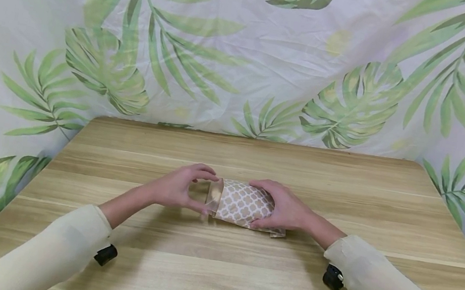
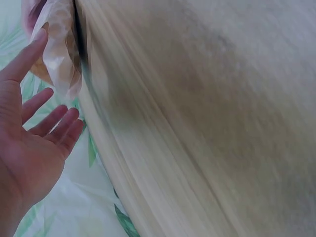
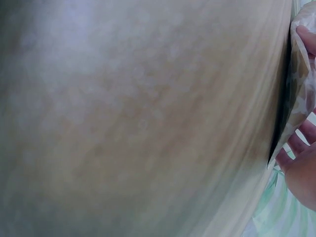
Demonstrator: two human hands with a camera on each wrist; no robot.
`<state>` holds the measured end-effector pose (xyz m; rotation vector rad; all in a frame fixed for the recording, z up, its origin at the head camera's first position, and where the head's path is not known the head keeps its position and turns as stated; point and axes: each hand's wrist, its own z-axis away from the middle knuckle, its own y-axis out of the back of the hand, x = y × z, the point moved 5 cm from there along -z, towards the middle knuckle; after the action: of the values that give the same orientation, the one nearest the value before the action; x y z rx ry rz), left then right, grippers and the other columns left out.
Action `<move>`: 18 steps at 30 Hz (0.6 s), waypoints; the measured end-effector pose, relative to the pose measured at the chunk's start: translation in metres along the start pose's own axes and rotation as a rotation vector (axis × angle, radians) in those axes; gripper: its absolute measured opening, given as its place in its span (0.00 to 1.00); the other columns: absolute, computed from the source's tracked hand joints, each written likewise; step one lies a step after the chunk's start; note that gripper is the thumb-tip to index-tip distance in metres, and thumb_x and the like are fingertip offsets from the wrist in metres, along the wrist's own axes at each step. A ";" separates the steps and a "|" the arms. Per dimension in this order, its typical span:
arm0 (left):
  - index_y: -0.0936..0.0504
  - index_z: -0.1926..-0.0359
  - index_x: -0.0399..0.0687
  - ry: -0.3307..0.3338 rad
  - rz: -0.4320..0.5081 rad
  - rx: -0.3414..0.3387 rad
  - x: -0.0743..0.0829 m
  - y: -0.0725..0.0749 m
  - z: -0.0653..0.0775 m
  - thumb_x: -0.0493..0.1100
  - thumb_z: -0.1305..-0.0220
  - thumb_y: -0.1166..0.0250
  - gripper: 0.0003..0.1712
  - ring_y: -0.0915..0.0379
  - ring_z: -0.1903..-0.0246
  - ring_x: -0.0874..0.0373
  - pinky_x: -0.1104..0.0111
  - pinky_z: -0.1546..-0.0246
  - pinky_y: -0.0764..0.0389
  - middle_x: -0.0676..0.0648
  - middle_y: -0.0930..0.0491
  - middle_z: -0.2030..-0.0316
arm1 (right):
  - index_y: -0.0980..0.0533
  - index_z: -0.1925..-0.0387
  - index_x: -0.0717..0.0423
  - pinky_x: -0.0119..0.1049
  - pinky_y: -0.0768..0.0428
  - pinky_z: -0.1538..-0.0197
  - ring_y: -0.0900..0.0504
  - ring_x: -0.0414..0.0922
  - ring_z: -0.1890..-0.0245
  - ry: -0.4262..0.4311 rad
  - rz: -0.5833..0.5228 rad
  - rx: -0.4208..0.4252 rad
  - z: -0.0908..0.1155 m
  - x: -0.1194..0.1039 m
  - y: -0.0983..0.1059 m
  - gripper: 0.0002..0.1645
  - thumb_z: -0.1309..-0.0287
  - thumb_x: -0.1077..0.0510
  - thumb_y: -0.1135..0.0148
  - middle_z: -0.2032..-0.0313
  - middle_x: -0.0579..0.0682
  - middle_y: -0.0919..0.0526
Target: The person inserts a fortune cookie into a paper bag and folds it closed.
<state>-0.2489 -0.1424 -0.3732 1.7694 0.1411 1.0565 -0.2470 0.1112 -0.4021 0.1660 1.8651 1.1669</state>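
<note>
A tan bag with a white lattice pattern (image 1: 244, 203) lies on the table, its see-through end (image 1: 213, 197) toward the left. Something brownish (image 2: 41, 70) shows at that end in the left wrist view. My right hand (image 1: 285, 208) grips the bag's right part, thumb on the near side and fingers over the far side. At the see-through end, my left hand (image 1: 181, 186) is spread in a wide curve, fingertips right at the edges. In the right wrist view, fingers (image 3: 297, 144) show beside the bag's lower edge.
The wood-grain table (image 1: 212, 277) extends around both hands. Behind it and at its sides hangs a pale cloth (image 1: 273, 56) printed with green leaves. A dark wrist device (image 1: 106, 254) sits under the left sleeve, another (image 1: 333, 279) under the right.
</note>
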 end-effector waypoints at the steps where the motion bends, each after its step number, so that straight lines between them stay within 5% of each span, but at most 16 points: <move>1: 0.23 0.35 0.33 0.005 0.006 -0.003 -0.002 0.001 0.001 0.52 0.50 0.17 0.46 0.28 0.36 0.38 0.45 0.40 0.23 0.34 0.25 0.36 | 0.30 0.30 0.62 0.56 0.30 0.30 0.26 0.59 0.33 -0.001 -0.003 0.000 0.000 0.000 0.000 0.59 0.63 0.44 0.13 0.34 0.59 0.23; 18: 0.23 0.37 0.28 0.056 0.034 0.039 -0.012 0.001 0.001 0.50 0.50 0.16 0.46 0.24 0.44 0.40 0.47 0.41 0.23 0.36 0.19 0.45 | 0.29 0.30 0.61 0.55 0.30 0.29 0.26 0.58 0.33 -0.008 -0.014 -0.004 0.000 -0.002 0.001 0.59 0.62 0.45 0.12 0.34 0.58 0.23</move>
<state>-0.2561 -0.1501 -0.3798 1.7841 0.1679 1.1346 -0.2458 0.1109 -0.4002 0.1549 1.8544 1.1589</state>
